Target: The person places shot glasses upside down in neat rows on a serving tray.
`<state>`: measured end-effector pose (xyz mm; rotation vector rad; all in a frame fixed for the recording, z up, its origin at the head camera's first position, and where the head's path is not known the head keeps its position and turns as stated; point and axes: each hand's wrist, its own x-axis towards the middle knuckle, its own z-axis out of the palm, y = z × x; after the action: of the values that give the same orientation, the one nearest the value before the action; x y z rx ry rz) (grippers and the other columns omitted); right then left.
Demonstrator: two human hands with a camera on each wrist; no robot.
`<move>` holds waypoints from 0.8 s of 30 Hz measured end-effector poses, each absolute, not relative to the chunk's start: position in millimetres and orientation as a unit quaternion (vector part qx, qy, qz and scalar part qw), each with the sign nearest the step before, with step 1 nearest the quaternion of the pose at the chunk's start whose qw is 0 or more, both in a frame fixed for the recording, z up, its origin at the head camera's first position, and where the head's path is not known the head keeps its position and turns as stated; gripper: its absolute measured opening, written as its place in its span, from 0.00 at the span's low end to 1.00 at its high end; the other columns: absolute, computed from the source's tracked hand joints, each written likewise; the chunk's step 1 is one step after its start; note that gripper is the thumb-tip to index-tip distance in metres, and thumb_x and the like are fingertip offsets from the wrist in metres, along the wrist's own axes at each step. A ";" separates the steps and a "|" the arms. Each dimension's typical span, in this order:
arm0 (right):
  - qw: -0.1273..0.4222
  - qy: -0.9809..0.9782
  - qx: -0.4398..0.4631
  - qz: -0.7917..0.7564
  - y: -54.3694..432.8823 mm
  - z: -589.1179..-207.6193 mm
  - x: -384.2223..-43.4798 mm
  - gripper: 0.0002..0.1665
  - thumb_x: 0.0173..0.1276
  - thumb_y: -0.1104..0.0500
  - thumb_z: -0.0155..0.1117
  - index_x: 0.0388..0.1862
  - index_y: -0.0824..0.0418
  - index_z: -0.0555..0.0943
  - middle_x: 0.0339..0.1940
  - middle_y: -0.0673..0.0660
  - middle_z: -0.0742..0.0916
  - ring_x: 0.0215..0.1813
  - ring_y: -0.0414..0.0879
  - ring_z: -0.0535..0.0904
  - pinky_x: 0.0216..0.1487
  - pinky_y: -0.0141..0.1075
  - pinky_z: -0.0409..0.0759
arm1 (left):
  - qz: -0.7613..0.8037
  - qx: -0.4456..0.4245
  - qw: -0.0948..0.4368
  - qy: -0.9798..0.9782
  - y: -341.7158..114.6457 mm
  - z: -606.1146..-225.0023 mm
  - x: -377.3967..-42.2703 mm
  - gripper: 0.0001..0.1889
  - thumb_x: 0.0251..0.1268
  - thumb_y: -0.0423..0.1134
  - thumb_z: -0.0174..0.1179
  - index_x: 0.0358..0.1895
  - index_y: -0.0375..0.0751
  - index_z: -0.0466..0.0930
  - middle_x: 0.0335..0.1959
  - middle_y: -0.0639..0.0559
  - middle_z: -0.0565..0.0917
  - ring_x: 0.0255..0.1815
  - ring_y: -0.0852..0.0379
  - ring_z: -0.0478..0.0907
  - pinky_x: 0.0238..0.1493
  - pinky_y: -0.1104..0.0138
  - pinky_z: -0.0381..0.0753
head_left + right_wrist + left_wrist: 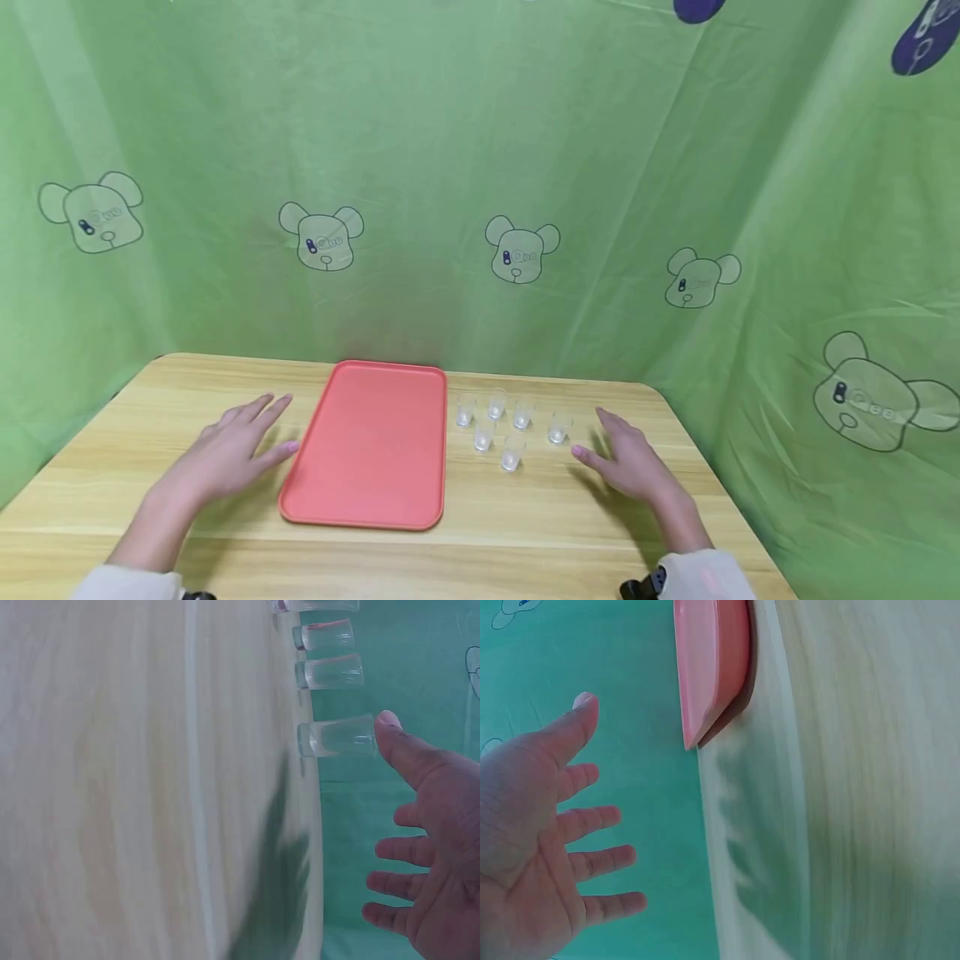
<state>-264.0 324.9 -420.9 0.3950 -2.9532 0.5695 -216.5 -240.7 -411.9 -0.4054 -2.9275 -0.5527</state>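
My left hand (228, 450) hovers over the table at the left side of a red tray (367, 450), its fingers spread and nothing held. In the left wrist view the palm and fingers of the left hand (547, 840) show plainly, apart from the tray (712, 660). Several small clear glasses (483, 435) stand upright in a loose group right of the tray. Right of them my right hand (630, 458) hangs above the table, fingers extended, holding nothing. In the right wrist view its thumb overlaps the rim of the nearest glass (337, 737).
The light wooden table (525, 542) has rounded far corners. A green curtain (450, 167) printed with bear heads hangs behind it and along its sides. Shadows of both hands fall on the tabletop.
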 end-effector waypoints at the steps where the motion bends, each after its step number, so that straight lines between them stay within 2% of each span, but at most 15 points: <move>1: 0.051 -0.972 0.130 0.190 323.9 -422.3 -265.4 0.55 0.73 0.39 0.63 0.78 0.78 0.55 0.76 0.78 0.63 0.75 0.77 0.58 0.74 0.66 0.56 | -0.187 -0.133 0.066 -0.971 -240.5 -413.3 -217.9 0.41 0.75 0.62 0.53 0.80 0.40 0.59 0.77 0.27 0.60 0.72 0.21 0.58 0.63 0.24 0.59; 8: 0.022 -0.969 0.122 0.214 316.6 -429.0 -274.4 0.56 0.72 0.40 0.66 0.76 0.81 0.57 0.74 0.80 0.66 0.75 0.75 0.60 0.74 0.64 0.59 | -0.221 -0.136 0.041 -0.965 -234.7 -420.1 -230.3 0.42 0.74 0.63 0.54 0.80 0.40 0.58 0.76 0.24 0.60 0.71 0.18 0.58 0.61 0.22 0.57; 16: 0.014 -0.967 0.094 0.238 312.8 -440.5 -286.9 0.53 0.71 0.42 0.68 0.75 0.80 0.60 0.71 0.79 0.70 0.73 0.74 0.64 0.73 0.63 0.63 | -0.267 -0.149 0.019 -0.952 -229.9 -426.5 -243.8 0.42 0.73 0.58 0.58 0.79 0.33 0.58 0.73 0.21 0.62 0.71 0.20 0.60 0.67 0.30 0.62; 24: 0.026 -0.956 0.083 0.281 304.1 -444.3 -294.6 0.48 0.70 0.50 0.71 0.74 0.80 0.62 0.66 0.79 0.76 0.68 0.73 0.71 0.70 0.62 0.69 | -0.287 -0.152 0.000 -0.946 -225.3 -430.5 -253.3 0.43 0.72 0.54 0.62 0.78 0.27 0.58 0.71 0.20 0.65 0.71 0.21 0.61 0.69 0.32 0.61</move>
<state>-294.6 304.1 -444.3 0.2567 -2.9539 0.8692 -253.3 -225.3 -430.5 -0.4789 -2.9721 -0.9014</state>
